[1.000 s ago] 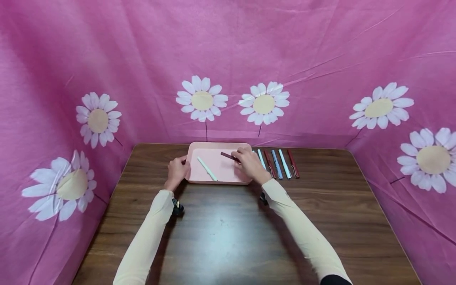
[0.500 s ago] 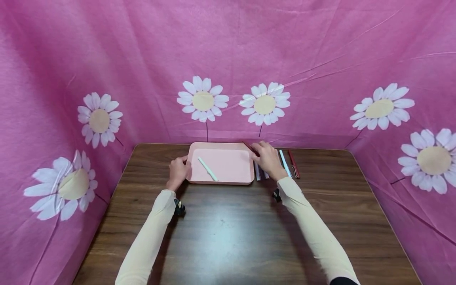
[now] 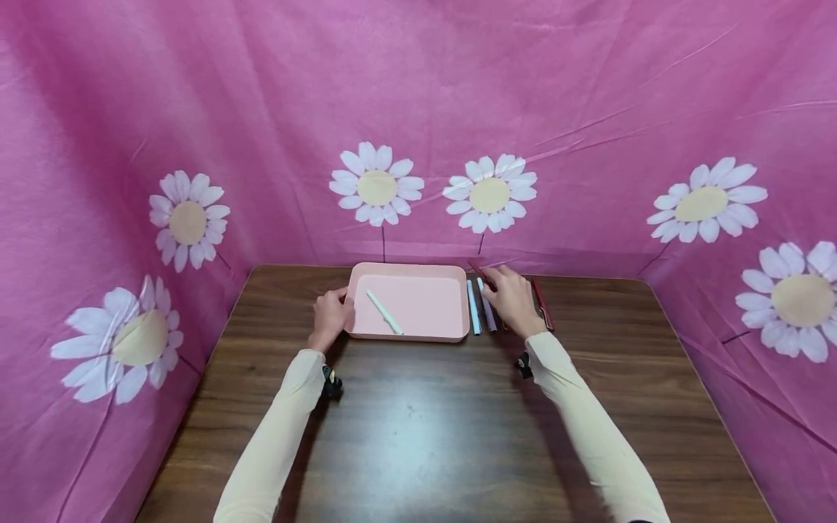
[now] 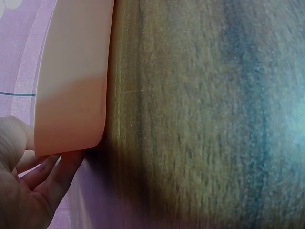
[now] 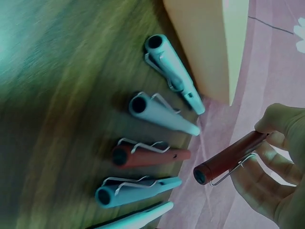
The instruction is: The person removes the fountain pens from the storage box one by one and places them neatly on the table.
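Observation:
My right hand (image 3: 513,301) pinches a dark red pen (image 5: 231,160) with a wire clip between thumb and fingers, above the row of pens right of the pink tray (image 3: 428,309). At the tray's left end, my left hand (image 3: 329,316) grips the rim; the left wrist view has its fingers (image 4: 59,179) against the end wall. One pale green pen (image 3: 384,312) lies slanted inside the tray. Beside the tray lie a light blue pen (image 5: 174,74), a lavender pen (image 5: 164,114), a red pen (image 5: 147,155) and a blue pen (image 5: 138,192), partly hidden by my hand in the head view.
Farther along the row are a pale pen (image 5: 138,218) and another dark red pen (image 3: 540,296). The wooden table (image 3: 405,428) ends just behind the tray, where a pink cloth (image 3: 425,87) with daisies hangs.
My right hand has carried the dark red pen from over the tray rightward to over the row of pens. The left hand stays at the tray's left end.

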{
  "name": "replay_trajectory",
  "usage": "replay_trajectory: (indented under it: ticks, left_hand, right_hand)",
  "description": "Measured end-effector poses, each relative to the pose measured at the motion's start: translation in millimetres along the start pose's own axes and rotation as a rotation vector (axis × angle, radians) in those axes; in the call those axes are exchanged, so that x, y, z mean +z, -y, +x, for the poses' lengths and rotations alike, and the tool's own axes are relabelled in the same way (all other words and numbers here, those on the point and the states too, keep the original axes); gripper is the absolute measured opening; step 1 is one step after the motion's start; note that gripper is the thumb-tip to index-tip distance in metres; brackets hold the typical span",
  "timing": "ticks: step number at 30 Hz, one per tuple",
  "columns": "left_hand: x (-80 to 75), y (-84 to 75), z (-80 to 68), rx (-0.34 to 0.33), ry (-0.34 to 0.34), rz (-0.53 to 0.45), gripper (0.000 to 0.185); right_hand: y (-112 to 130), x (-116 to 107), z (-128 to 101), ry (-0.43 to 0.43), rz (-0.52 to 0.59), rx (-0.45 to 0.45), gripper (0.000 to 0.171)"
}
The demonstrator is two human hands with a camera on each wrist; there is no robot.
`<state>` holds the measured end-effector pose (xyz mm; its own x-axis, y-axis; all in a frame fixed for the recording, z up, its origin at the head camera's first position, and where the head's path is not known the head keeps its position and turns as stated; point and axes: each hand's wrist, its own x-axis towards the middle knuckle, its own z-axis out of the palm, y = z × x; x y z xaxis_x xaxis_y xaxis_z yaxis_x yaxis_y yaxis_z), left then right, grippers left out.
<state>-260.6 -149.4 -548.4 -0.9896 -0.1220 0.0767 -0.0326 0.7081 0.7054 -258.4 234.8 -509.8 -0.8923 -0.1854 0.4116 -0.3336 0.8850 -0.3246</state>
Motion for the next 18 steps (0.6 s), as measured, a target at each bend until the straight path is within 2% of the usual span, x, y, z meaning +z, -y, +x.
replay_trajectory:
  ticks: [6, 18]
  left_hand:
    - [0.8, 1.7, 1.5, -0.01, -0.008, 0.008, 0.036]
    - [2.2, 1.3, 2.2, -0.013, -0.015, 0.004, 0.037]
  right_hand:
    - [-10.3, -0.5, -6.3, 0.003, -0.006, 0.04, 0.028]
    - [-32.4, -10.5, -13.7, -0.041, -0.033, 0.063, 0.033]
